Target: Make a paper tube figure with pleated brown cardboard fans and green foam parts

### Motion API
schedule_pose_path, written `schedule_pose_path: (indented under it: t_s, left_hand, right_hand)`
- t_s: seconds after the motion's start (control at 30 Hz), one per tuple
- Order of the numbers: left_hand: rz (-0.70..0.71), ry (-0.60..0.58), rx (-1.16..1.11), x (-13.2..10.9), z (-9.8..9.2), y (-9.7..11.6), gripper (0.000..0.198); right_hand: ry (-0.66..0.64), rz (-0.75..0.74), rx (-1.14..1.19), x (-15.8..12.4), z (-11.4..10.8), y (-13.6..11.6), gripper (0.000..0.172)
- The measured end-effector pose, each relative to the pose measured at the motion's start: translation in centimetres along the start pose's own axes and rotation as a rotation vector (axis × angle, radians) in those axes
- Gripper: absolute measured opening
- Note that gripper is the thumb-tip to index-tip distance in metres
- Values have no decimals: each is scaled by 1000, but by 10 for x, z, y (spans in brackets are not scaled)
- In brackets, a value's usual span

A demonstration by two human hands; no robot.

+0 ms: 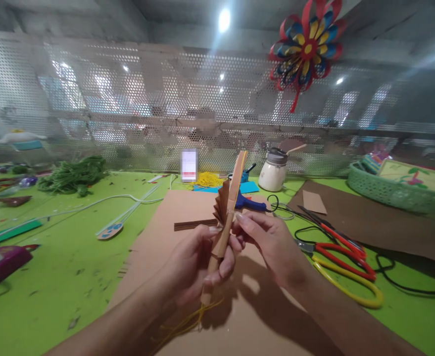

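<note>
Green worktop [61, 267], tan card sheet [165, 237] beneath both hands. Left hand [198, 262]: grip closed around pleated paper fan [221, 205], held upright mid-air. Right hand [272, 247]: fingertips pinched on same fan. Yellow thread [187, 321] hangs below; red scissors [345, 249] lie to the right.

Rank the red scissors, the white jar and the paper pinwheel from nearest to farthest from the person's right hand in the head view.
Measured from the right hand, which with the left hand holds the folded paper fan:
1. Red scissors, on the table just to its right.
2. White jar, at the table's back edge.
3. Paper pinwheel, hung high up, above the jar.
</note>
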State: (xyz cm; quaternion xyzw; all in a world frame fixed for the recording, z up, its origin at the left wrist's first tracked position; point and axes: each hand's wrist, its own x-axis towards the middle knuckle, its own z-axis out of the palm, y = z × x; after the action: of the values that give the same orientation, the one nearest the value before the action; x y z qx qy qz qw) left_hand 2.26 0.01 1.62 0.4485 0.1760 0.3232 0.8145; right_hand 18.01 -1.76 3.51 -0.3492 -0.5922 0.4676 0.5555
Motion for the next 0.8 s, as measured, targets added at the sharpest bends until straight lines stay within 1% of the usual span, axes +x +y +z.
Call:
schedule_pose_path:
  t_s: [0.13, 0.33, 0.63, 0.8]
  left_hand:
    - [-17, 10, -28, 0, 1, -3, 38]
    - [-18, 2, -37, 0, 2, -5, 37]
    - [-48, -2, -67, 0, 2, -6, 37]
    - [-49, -50, -68, 0, 0, -7, 37]
  right_hand:
    - [29, -37, -50, 0, 1, 1, 32]
    - [19, -7, -66, 1, 1, 0, 31]
    - [-1, 52, 14, 1, 0, -3, 30]
    - [0, 84, 85, 1, -1, 0, 28]
